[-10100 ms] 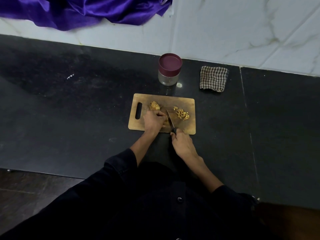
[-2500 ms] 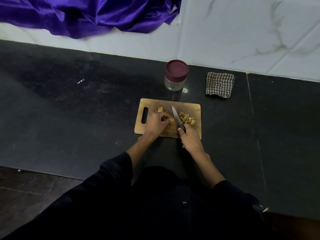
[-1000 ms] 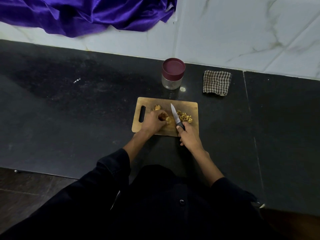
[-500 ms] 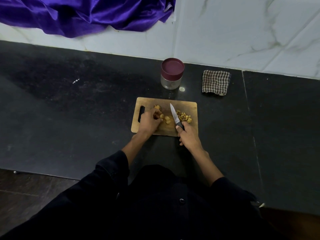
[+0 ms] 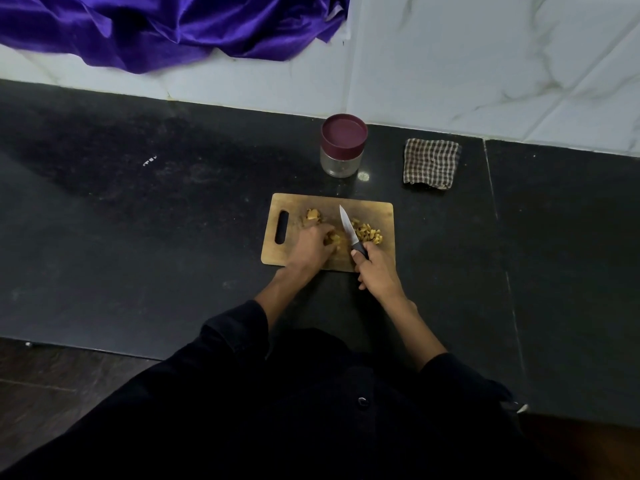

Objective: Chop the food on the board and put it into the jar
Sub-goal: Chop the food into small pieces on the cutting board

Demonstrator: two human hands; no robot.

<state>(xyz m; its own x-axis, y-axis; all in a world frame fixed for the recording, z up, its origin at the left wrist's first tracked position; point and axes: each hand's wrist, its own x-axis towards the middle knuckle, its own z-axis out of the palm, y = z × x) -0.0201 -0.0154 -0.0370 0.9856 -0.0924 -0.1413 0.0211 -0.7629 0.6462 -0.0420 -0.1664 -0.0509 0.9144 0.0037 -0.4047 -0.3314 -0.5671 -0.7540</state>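
A wooden cutting board (image 5: pixel 298 216) lies on a black countertop (image 5: pixel 138 237), and everything here is placed from that board. The right hand (image 5: pixel 379 271) is at the board's near right corner, fingers curled around the black handle of a small knife (image 5: pixel 349 230); the blade points away from the person, toward the far edge, and crosses the middle of the board. The left hand (image 5: pixel 311 245) rests on the near middle of the board, just left of the blade, its fingertips bent down and pressed together on a yellowish piece of food (image 5: pixel 335 239); whether they pinch it or only press it flat cannot be told. To the right of the blade, a pile of chopped pieces (image 5: pixel 369 232) sits near the board's right edge. A separate uncut chunk (image 5: pixel 312 214) lies toward the far left part of the board, beside the handle slot (image 5: pixel 281 226).

Beyond the board's far edge stands a clear jar (image 5: pixel 341 147) with its maroon lid on, apart from the board. Farther right of the jar, past the board's far right corner, is a folded checked cloth (image 5: pixel 431 162). A purple satin fabric (image 5: pixel 156 26) hangs against the white marble wall (image 5: pixel 485 64) well beyond the board's far left
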